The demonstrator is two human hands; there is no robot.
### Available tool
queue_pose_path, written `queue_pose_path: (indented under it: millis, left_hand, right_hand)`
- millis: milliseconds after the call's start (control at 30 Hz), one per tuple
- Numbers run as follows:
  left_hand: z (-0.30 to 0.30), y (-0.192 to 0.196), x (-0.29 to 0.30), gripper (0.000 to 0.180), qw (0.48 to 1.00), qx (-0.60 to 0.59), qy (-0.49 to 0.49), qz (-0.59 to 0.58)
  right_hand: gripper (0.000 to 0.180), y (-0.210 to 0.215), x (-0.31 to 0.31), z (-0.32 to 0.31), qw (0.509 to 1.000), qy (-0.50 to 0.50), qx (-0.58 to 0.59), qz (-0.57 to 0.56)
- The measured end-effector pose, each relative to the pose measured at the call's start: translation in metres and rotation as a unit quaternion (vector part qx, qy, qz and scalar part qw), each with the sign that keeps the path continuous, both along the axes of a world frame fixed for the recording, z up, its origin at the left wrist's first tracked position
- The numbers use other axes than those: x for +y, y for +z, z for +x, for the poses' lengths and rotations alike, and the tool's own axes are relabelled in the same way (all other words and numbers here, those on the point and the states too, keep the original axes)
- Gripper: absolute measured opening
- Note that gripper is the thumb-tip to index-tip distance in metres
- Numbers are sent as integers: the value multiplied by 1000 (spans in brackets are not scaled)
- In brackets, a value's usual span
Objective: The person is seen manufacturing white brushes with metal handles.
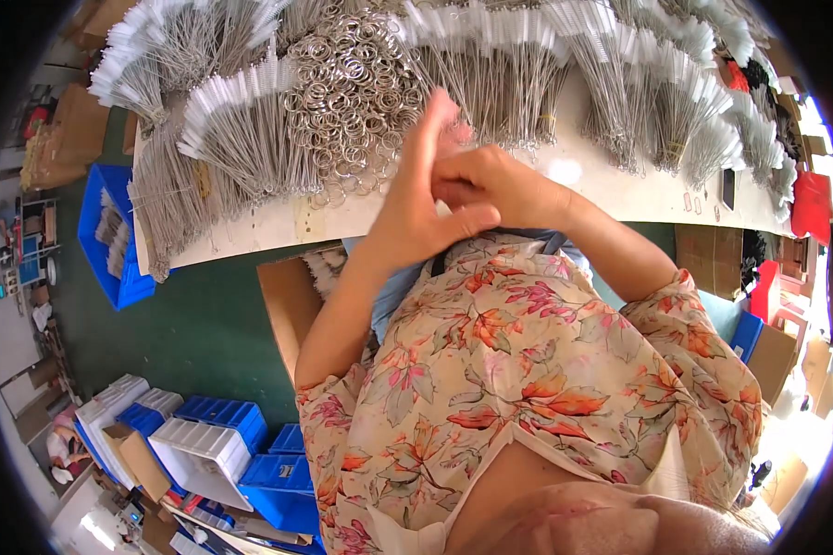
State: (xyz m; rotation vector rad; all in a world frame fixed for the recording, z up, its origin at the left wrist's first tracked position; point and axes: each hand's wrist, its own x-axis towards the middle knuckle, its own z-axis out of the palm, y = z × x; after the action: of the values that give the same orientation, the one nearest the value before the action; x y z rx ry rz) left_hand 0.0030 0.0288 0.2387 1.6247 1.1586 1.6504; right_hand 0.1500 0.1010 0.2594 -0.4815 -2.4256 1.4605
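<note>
My left hand [416, 190] is raised at the table's near edge, its fingers stretched upward and its thumb apart, pointing right. Against its palm side, my right hand [504, 183] is closed, with curled fingers that overlap the left hand in view. What the right fingers hold, if anything, is hidden. Just beyond the hands lies a heap of shiny metal split rings [352, 88]. Bundles of thin wire brushes with white bristles [250, 139] flank the heap on the left, and more wire brushes [504, 79] lie behind and to the right.
The pale tabletop [574, 157] carries a dark phone-like object [728, 190] at the right. A blue crate [111, 236] with brushes stands left of the table. An open cardboard box [282, 305] is beside my left arm. Blue and white bins [204, 453] stand at the lower left.
</note>
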Motion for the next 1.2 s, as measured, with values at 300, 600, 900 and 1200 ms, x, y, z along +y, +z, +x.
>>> queue_pose_path:
  millis: [300,600,900,1200]
  left_hand:
    - [-3,7,-15,17,992,98,-76,-27]
    - [-33,-18,69,16,945,246,169,-132]
    - [-58,-38,95,17,896,312,270,-162]
    - [-28,13,18,14,979,-75,37,-188]
  right_hand:
    - [20,14,4,36,898,65,-57,-431]
    - [10,-11,17,94,886,-98,-309,332]
    - [6,-43,29,98,866,-15,-334,372]
    - [14,-20,18,47,989,-144,29,-30]
